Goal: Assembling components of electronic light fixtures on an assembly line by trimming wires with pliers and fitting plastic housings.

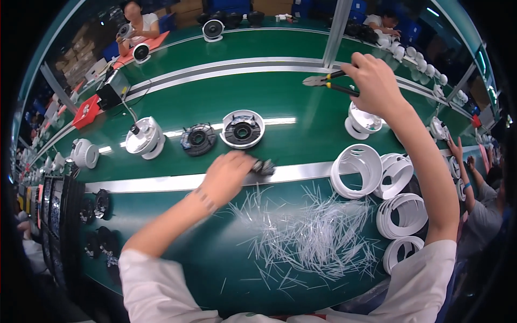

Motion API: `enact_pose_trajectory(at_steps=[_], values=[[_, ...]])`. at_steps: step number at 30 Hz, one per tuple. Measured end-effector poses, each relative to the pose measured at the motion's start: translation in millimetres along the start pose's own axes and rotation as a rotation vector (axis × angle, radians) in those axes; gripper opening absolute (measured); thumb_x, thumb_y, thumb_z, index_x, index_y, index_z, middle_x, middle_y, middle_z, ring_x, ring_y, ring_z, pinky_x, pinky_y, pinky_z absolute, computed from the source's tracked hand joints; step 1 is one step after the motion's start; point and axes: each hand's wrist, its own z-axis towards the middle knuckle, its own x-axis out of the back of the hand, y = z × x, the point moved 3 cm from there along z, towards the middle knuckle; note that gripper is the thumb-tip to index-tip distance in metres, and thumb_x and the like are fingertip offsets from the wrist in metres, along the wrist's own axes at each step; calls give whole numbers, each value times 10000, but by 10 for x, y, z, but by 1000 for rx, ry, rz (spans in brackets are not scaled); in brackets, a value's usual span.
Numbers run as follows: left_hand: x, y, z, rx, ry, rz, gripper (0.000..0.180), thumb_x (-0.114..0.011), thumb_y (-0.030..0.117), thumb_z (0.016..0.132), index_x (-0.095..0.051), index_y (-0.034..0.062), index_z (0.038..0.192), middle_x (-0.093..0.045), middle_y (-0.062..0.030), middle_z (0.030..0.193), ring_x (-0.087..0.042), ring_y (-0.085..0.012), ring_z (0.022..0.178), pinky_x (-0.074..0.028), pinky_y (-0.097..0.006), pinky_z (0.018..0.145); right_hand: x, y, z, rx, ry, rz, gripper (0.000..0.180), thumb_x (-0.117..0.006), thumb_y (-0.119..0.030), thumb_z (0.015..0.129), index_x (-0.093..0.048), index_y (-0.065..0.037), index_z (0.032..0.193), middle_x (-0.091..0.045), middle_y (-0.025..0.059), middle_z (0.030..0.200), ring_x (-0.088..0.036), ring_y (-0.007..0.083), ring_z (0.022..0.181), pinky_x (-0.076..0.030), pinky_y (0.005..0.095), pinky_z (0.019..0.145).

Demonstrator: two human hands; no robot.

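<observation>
High on the right, my right hand (371, 81) is closed round the handles of diagonal cutters (316, 81) with black-and-yellow grips; their jaws point left. A white round housing (362, 125) on a foot stands just below that hand. My left hand (229, 175), slightly blurred, is closed at the metal rail and grips a small dark part (263, 167) whose kind I cannot make out. Beyond the left hand sit a white housing with a black round insert (242, 130) and a loose black round part (198, 139). Farther left is an open white housing (145, 139).
Cut clear plastic strips (323, 237) lie heaped on the near green table. White rings (355, 169) stack at the right. Black trays (59, 220) and small black parts (101, 203) are at the left. A metal rail (161, 184) crosses the table. Co-workers sit beyond and at the right.
</observation>
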Motion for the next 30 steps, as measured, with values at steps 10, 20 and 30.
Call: enact_pose_trajectory(at_steps=[10, 20, 30], values=[[1103, 88, -1914, 578, -672, 243, 484, -731, 236, 564, -554, 15, 956, -556, -149, 997, -534, -294, 933, -476, -372, 733, -243, -798, 641, 201, 96, 168, 345, -680, -98, 498, -595, -41, 827, -494, 82, 797, -504, 211, 751, -413, 313, 612], [-9, -992, -423, 461, -286, 342, 622, -668, 218, 635, -398, 58, 1171, -388, -163, 1214, -373, -362, 1106, -385, -417, 886, 118, -1046, 386, 238, 128, 214, 153, -612, -94, 521, -558, -78, 663, -502, 73, 726, -537, 231, 725, -440, 351, 608], [315, -1228, -840, 411, -94, 241, 145, -530, -12, 680, -546, 14, 821, -562, -137, 826, -491, -308, 866, -419, -387, 741, 471, -962, -220, 243, 22, 133, 170, -608, -95, 557, -567, -45, 714, -475, 65, 734, -489, 199, 702, -372, 298, 576]])
